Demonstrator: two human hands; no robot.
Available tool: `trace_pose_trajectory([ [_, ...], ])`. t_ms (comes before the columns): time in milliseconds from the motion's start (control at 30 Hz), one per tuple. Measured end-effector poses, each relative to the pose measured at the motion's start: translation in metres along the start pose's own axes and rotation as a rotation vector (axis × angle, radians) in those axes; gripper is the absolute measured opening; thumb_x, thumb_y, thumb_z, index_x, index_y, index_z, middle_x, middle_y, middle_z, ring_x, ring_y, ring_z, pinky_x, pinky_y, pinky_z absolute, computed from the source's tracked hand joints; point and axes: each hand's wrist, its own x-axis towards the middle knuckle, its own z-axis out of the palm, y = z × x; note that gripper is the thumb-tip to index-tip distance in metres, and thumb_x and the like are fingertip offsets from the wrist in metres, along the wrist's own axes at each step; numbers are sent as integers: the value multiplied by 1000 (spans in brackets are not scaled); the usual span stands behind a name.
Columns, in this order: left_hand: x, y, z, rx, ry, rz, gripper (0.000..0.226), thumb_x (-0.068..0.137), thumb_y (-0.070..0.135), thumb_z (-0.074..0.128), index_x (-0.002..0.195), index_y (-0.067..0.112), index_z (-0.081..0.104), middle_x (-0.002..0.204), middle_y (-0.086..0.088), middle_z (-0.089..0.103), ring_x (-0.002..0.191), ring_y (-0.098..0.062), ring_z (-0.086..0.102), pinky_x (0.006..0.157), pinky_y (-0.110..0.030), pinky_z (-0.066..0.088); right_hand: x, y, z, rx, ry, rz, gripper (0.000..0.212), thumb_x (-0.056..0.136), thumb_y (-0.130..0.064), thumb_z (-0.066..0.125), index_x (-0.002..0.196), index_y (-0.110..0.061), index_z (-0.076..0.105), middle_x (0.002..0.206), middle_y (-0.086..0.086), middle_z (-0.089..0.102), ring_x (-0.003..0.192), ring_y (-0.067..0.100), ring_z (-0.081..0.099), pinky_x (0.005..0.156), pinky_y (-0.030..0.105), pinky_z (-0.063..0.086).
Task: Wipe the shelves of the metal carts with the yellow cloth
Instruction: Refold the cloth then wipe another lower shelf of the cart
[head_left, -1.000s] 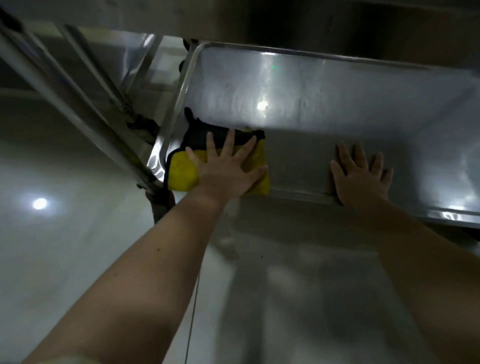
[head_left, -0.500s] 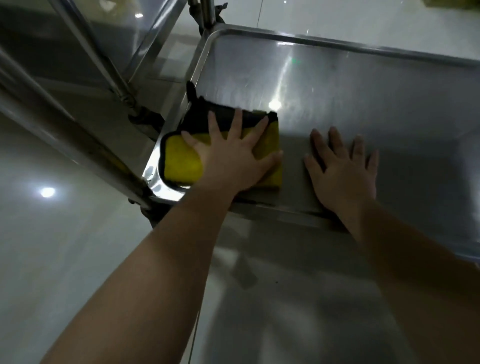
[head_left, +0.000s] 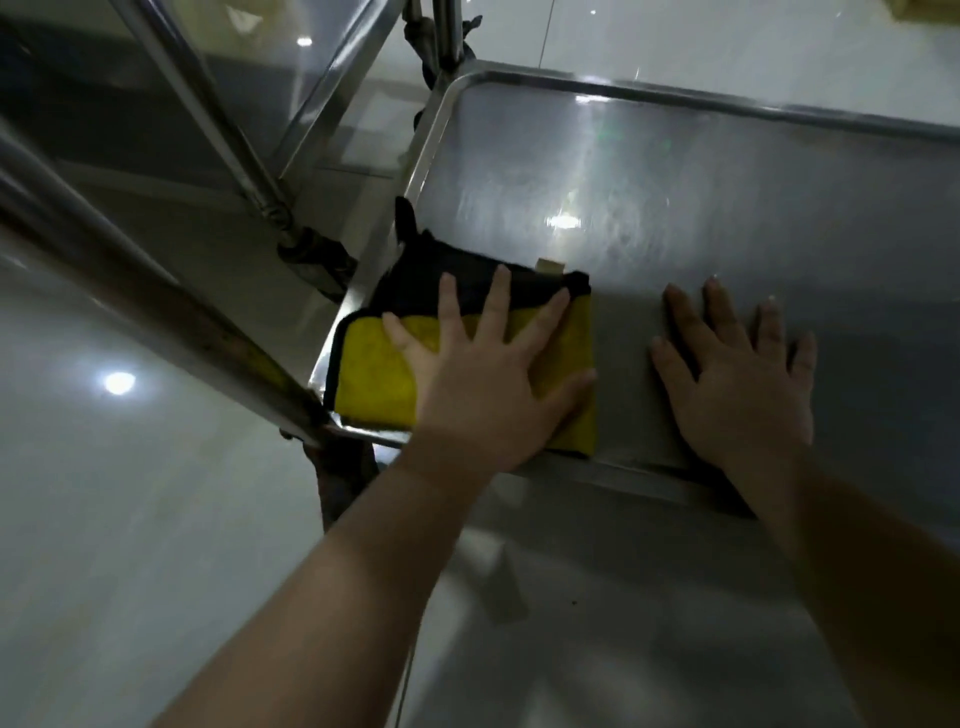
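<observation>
A yellow cloth (head_left: 374, 374) with a black edge lies folded in the near left corner of a low metal cart shelf (head_left: 701, 171). My left hand (head_left: 483, 369) presses flat on the cloth, fingers spread and straight. To its right, my right hand (head_left: 737, 374) rests flat on the bare shelf, fingers straight, a short gap away from the cloth. The shelf has a raised rim all round and shines with reflected light.
A slanted metal post (head_left: 156, 306) of the cart crosses the left side. Another cart's frame tubes (head_left: 208, 109) and a caster wheel (head_left: 317, 260) stand behind it. Glossy pale floor (head_left: 104, 519) surrounds the shelf.
The view has tilted so more of the shelf's far side shows. Both hands stay flat, the left on the cloth; the right hand sits closer to the cloth than a second ago.
</observation>
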Motion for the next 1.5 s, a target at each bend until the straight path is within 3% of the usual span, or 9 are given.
trace_pose_trajectory([
  [333, 160, 5, -36, -29, -153, 4, 79, 82, 87, 19, 149, 56, -9, 165, 0, -12, 146, -46, -15, 101, -82, -8, -2, 3, -3, -20, -6, 0, 60, 97, -63, 10, 153, -47, -4, 165, -7, -2, 150, 35, -4, 119, 58, -2],
  [667, -33, 21, 1, 12, -56, 19, 71, 78, 86, 1, 142, 62, -20, 163, 8, -18, 149, -35, -17, 106, -77, -7, -2, 5, -5, 0, -38, -7, 59, 99, -61, 15, 153, -47, -4, 165, -10, -5, 150, 35, -8, 118, 58, -7],
  [733, -34, 19, 0, -2, -59, 14, 72, 75, 87, 1, 141, 64, -19, 163, 9, -17, 149, -35, -17, 105, -77, -7, -3, 8, -9, 76, -46, -45, 58, 100, -58, 21, 154, -45, 3, 165, -10, -1, 151, 32, -5, 118, 55, -7],
  [833, -27, 21, 1, 0, -65, 18, 72, 76, 87, 3, 141, 64, -19, 163, 10, -17, 149, -35, -16, 104, -77, -7, -7, 46, -25, 260, 38, -70, 56, 101, -49, 31, 155, -33, 23, 164, -3, 16, 151, 27, 11, 121, 51, 6],
  [900, -29, 22, 3, 12, -57, 14, 72, 76, 87, 3, 141, 64, -19, 164, 9, -16, 149, -35, -15, 105, -77, -6, -16, 86, -29, 211, 56, -9, 61, 97, -52, 27, 154, -30, 27, 163, -2, 18, 151, 28, 11, 121, 50, 7],
  [1067, -30, 43, 1, 11, -64, -51, 73, 79, 86, 1, 143, 60, -21, 164, 3, -18, 148, -42, -16, 105, -79, -3, -29, 109, -10, 40, -30, 128, 55, 102, -54, 22, 154, -45, 8, 165, -8, 3, 150, 35, 0, 120, 53, -1],
  [1133, -28, 79, 2, -34, -90, 17, 71, 83, 83, 8, 144, 58, -20, 163, 1, -22, 145, -46, -22, 101, -80, -9, -27, 107, -9, 36, -31, 127, 55, 101, -55, 19, 154, -46, 4, 165, -8, 1, 150, 35, -1, 120, 53, -1],
  [1233, 2, 127, 6, -38, -95, 169, 71, 87, 81, 11, 147, 55, -17, 163, 0, -23, 143, -46, -25, 97, -81, -14, -29, 111, -7, 26, -19, 121, 57, 100, -59, 14, 154, -46, 3, 165, -9, 0, 150, 34, -2, 120, 52, -2],
  [1500, 148, 138, -20, -48, -140, 21, 75, 84, 85, 15, 150, 55, -7, 165, -1, -11, 146, -48, -14, 98, -83, -10, -19, 110, -10, 26, -45, 127, 56, 100, -58, 14, 154, -47, -1, 165, -9, -4, 151, 32, -6, 121, 51, -5],
])
